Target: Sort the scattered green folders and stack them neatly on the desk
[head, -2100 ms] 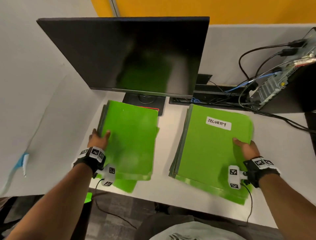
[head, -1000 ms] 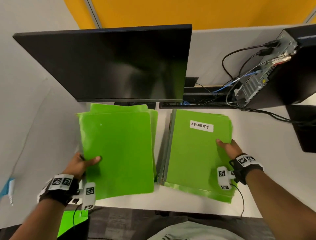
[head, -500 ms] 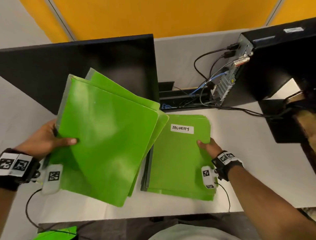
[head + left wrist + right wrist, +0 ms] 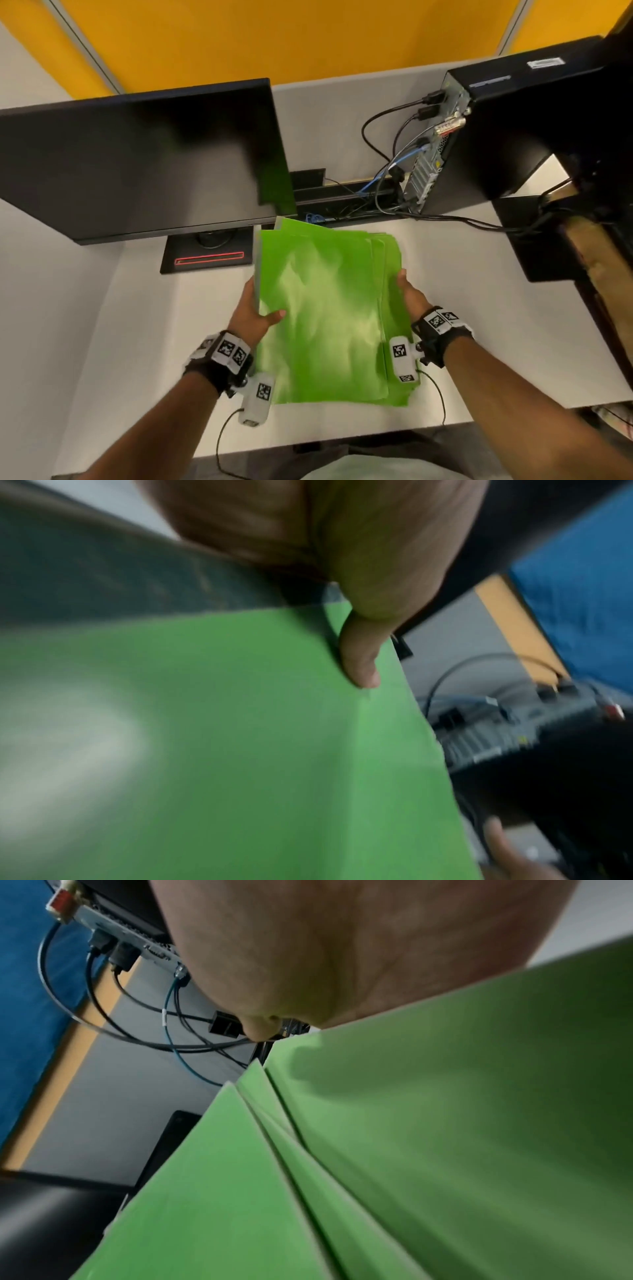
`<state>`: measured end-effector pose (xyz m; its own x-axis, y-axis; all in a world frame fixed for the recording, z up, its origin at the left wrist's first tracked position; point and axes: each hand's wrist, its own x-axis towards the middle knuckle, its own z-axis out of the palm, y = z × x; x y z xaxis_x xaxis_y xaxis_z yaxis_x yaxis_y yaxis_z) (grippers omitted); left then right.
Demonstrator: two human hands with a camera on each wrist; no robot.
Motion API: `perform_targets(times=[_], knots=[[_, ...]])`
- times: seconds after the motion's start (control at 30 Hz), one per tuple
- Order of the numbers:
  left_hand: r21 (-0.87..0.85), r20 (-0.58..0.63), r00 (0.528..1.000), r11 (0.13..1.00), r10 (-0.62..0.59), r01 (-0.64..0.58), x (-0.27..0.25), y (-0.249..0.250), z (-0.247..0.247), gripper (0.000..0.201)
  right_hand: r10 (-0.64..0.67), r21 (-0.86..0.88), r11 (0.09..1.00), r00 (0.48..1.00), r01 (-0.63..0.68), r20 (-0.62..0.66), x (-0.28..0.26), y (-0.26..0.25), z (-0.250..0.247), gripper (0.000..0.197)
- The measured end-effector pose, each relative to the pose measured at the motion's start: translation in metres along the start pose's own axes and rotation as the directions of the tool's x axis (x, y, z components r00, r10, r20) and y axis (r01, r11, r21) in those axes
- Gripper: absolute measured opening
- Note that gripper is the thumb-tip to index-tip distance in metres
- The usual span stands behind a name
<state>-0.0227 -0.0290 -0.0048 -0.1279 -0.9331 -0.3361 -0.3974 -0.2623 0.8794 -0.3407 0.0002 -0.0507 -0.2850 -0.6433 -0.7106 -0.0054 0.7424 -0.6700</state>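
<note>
A single pile of green folders lies on the white desk in front of me, its layers fanned out a little at the right edge and far corners. My left hand grips the left edge of the upper batch, thumb on the top cover and fingers hidden beneath. My right hand holds the pile's right edge, thumb up along it, fingers hidden by the folders. The batch covers whatever lies beneath it.
A black monitor on its stand fills the back left, close to the pile's far corner. A computer tower with trailing cables stands at the back right. Grey partition walls enclose the desk.
My left hand lifted the left batch of folders and carried it right onto the SECURITY stack, covering the label. My right hand shifted from the stack's top to its right edge.
</note>
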Motion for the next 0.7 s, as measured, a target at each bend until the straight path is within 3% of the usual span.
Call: perform_targets(times=[0.1, 0.2, 0.33, 0.47, 0.57, 0.63, 0.7], knots=[[0.364, 0.062, 0.997, 0.931, -0.052, 0.026, -0.001, -0.007, 0.012, 0.104, -0.023, -0.083, 0.996, 1.000, 0.021, -0.021, -0.001, 0.000, 0.003, 0.075], [0.447, 0.175, 0.975, 0.893, -0.139, 0.048, -0.002, -0.003, 0.025, 0.110, -0.021, -0.087, 0.996, 0.999, 0.019, -0.030, -0.002, -0.001, 0.007, 0.079], [0.352, 0.258, 0.941, 0.929, -0.217, 0.117, -0.002, 0.008, 0.041, 0.110, -0.053, -0.056, 0.997, 0.995, 0.048, -0.084, 0.004, 0.004, 0.009, 0.076], [0.100, 0.322, 0.917, 0.972, -0.235, 0.214, -0.005, 0.004, 0.037, 0.107, -0.074, -0.067, 0.996, 0.989, 0.066, -0.126, 0.005, 0.002, 0.015, 0.075], [-0.052, 0.310, 0.925, 0.967, -0.221, 0.248, -0.010, -0.002, 0.036, 0.123, -0.045, -0.092, 0.995, 0.987, 0.031, -0.154, 0.008, 0.002, 0.017, 0.082], [-0.041, 0.297, 0.935, 0.976, -0.193, 0.215, -0.011, -0.008, 0.038, 0.132, -0.035, -0.099, 0.995, 0.985, 0.018, -0.168, 0.008, 0.000, 0.017, 0.081], [0.102, 0.287, 0.950, 0.990, -0.125, 0.100, -0.010, -0.013, 0.039, 0.141, -0.042, -0.100, 0.995, 0.986, 0.026, -0.163, 0.005, -0.001, 0.016, 0.080]])
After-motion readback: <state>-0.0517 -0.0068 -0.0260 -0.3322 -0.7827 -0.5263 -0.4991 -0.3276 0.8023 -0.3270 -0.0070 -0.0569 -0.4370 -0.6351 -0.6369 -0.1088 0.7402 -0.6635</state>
